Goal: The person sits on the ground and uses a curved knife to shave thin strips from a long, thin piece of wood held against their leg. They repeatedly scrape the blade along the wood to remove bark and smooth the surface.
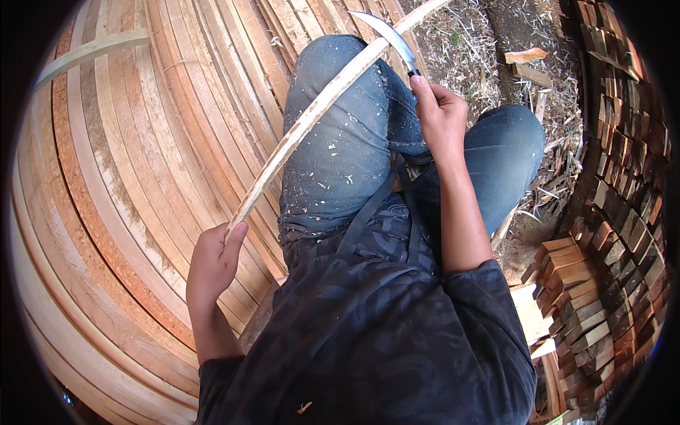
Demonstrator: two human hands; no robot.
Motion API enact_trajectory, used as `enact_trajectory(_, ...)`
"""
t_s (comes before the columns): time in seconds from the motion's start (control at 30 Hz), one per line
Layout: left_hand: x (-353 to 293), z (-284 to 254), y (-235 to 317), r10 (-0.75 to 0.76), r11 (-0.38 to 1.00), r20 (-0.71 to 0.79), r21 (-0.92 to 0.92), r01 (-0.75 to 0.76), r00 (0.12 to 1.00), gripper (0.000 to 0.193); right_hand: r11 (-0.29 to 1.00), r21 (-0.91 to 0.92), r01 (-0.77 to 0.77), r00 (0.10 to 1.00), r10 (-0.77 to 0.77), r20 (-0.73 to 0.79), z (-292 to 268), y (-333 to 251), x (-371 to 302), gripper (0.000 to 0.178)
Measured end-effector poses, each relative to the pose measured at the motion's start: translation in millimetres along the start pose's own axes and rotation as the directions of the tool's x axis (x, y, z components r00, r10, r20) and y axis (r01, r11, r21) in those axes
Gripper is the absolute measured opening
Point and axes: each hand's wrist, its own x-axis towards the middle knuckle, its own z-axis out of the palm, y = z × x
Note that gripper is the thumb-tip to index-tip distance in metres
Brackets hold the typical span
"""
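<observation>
A long, pale wooden strip (312, 115) with brown patches runs slantwise across my thigh, from the lower left to beyond the top edge. Its near end sits in my left hand (214, 261), thumb laid along it and fingers closed. In my right hand (440, 117) is a curved knife (387, 33) with a dark handle, mostly hidden by the fist. The thumb presses toward the base of the blade. The shiny blade crosses the strip near its far part and points up and left; whether its edge touches the wood I cannot tell.
Long planks (134, 184) lie side by side on the left, with a crosspiece (95, 53) over them. Stacked cut wood blocks (581, 290) stand at the right. Shavings (467, 53) and wood scraps (525, 56) cover the ground ahead. Chips dot my jeans (333, 142).
</observation>
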Motion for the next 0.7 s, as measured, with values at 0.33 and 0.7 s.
enact_trajectory(0.33,-0.7,1.4,4.9,-0.001,0.999,-0.004,0.047,0.001,1.000,0.049,0.964,-0.224,0.142,0.978,-0.171,-0.118,7.3,1.8,-5.2,0.041)
enact_trajectory(0.7,-4.7,-6.4,15.8,0.007,0.970,-0.116,0.242,0.021,0.993,0.046,0.999,-0.040,-0.016,0.982,0.023,0.185,-12.2,-13.1,0.1,0.027)
